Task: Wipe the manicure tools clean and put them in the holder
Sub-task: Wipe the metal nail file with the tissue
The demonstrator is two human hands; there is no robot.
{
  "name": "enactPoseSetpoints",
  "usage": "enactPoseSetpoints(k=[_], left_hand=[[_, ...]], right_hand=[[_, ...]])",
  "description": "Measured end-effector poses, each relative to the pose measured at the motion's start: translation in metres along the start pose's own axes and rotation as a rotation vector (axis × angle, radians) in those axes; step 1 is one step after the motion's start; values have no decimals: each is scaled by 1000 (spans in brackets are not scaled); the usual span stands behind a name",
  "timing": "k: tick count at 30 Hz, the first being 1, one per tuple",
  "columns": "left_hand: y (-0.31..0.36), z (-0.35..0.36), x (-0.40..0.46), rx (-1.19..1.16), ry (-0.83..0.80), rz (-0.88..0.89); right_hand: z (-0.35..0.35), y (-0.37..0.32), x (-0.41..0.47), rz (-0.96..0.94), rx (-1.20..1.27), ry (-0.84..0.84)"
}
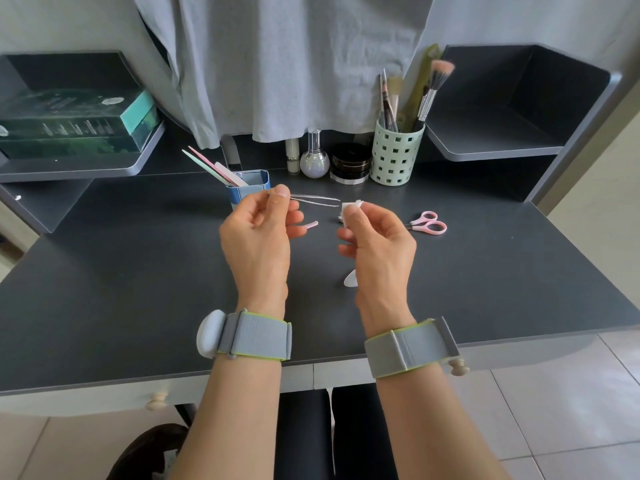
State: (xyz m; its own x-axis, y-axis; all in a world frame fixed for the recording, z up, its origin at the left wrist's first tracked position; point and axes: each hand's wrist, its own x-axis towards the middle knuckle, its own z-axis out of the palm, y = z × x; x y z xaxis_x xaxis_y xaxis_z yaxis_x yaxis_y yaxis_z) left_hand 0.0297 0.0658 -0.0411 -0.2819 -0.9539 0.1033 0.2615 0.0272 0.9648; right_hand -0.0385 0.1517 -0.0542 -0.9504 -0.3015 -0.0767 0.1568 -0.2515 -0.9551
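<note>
- The blue holder stands on the dark desk, partly behind the left hand; three nail files lean out of it toward the left, one green, one pink, one pale.
- The left hand is raised above the desk, thumb and forefinger pinched on the near end of a pair of silver tweezers; the tips of the tweezers point right, toward the other hand.
- The right hand is raised beside it, fingers curled and clamped on a small white wipe; the wipe sits just beside the tweezer tips; whether they touch I cannot tell.
- Pink scissors lie flat on the desk to the right of the hands; a short pink tool lies just past the left fingers, mostly hidden.
- A pale green perforated cup stands at the back; it holds brushes and other upright tools.
- Beside the cup stand a dark round jar, a round glass bottle and a slim tube.
- A green box rests on the left shelf.
</note>
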Motion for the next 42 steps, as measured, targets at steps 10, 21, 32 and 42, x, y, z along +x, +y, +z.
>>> enactPoseSetpoints(k=[10,21,32,42], left_hand=[[0,4,-7,-37,-19,-15],[-1,4,-12,-70,-20,-47],[-4,2,-13,-75,-36,-43],[-4,2,-16,-62,-54,-41]], right_hand=[[13,-6,-14,373,238,-172],[20,-8,-15,428,284,-168],[16,-9,-13,491,222,-114],[16,-10,-14,521,221,-125]])
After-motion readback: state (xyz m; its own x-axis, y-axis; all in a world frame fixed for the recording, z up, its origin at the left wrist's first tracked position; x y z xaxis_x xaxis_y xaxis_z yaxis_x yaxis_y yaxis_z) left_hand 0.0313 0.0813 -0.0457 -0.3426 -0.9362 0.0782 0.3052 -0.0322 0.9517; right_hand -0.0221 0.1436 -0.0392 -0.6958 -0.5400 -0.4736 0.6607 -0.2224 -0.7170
